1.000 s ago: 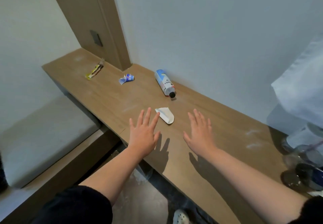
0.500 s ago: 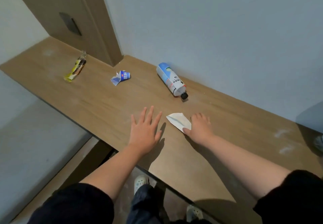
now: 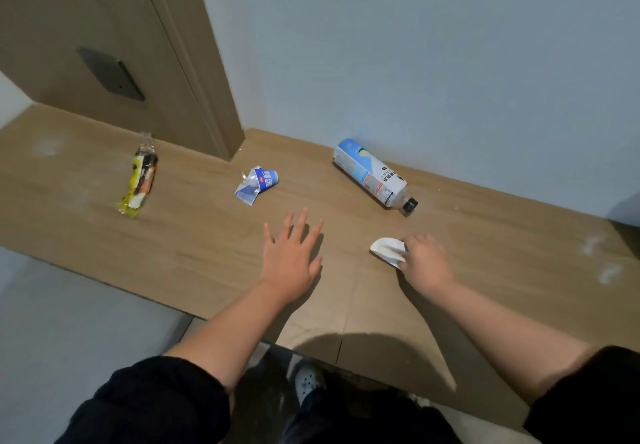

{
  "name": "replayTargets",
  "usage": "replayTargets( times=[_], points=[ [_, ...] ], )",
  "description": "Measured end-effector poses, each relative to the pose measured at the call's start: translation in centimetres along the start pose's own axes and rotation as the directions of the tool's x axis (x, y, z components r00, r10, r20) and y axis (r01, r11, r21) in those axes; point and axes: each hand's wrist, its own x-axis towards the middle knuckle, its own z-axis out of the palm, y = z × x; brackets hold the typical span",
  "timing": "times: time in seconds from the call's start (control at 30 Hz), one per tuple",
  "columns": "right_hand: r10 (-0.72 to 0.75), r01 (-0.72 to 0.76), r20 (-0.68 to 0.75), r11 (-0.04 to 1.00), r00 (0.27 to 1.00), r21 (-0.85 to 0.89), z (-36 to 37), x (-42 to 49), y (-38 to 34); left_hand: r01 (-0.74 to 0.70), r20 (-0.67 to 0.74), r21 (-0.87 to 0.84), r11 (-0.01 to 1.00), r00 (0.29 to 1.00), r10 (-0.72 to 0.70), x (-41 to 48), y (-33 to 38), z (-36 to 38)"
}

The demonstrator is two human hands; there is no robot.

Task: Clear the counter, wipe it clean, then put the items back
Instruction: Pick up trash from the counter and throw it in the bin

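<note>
We see the right hand [image 3: 424, 263] near the middle of the wooden bench [image 3: 207, 246], its fingers [image 3: 415, 241] curled round one end of a flattened white piece of paper [image 3: 385, 248] lying on the surface. The left hand [image 3: 291, 258] is held over the bench just beside it, fingers [image 3: 302, 221] straight and spread, holding nothing. Farther back lie a black-capped blue-and-white bottle [image 3: 372, 175] by the wall, a crushed blue paper cup [image 3: 257, 185] and a squashed clear bottle [image 3: 140, 176] with a yellow label.
</note>
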Motion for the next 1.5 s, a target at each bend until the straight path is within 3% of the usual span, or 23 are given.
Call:
replayTargets(
  times=[0.17, 0.37, 0.53, 0.7, 0.83, 1.1, 1.23, 1.5],
  points=[
    [-0.094, 0.103, -0.106, 0.991, 0.990, 0.088, -1.6, 2.1, -5.3, 0.038, -0.014, -0.053, 0.998, 0.999, -0.039, 1.0, -2.9, 0.1],
    [-0.170, 0.200, -0.149, 0.955, 0.974, 0.218, -3.1, 5.1, -11.4, 0.222, -0.013, -0.241, 0.945, 0.973, -0.232, 2.4, -5.8, -0.1],
    [-0.151, 0.190, -0.174, 0.953, 0.973, 0.237, -4.6, 7.6, -14.6, 0.371, -0.007, -0.359, 0.857, 0.917, -0.399, 5.2, -10.2, -0.5],
    [-0.101, 0.157, -0.200, 0.944, 0.975, 0.291, -5.5, 9.3, -15.4, 0.415, -0.003, -0.342, 0.843, 0.897, -0.442, 9.3, -13.3, -1.1],
    [-0.083, 0.159, -0.208, 0.912, 0.975, 0.378, -6.4, 10.7, -15.7, 0.587, 0.136, -0.475, 0.655, 0.785, -0.604, 13.2, -13.8, -2.2],
    [-0.059, 0.135, -0.203, 0.914, 0.977, 0.383, -7.2, 12.6, -15.8, 0.634, 0.277, -0.346, 0.692, 0.773, -0.571, 17.8, -12.9, -2.3],
    [-0.031, 0.106, -0.196, 0.917, 0.980, 0.384, -7.4, 12.8, -15.3, 0.618, 0.327, -0.374, 0.691, 0.785, -0.526, 18.3, -12.9, -1.9],
    [0.016, 0.052, -0.189, 0.937, 0.982, 0.346, -7.6, 13.6, -14.1, 0.526, 0.229, -0.393, 0.754, 0.850, -0.474, 18.9, -13.8, 0.3]
  ],
)
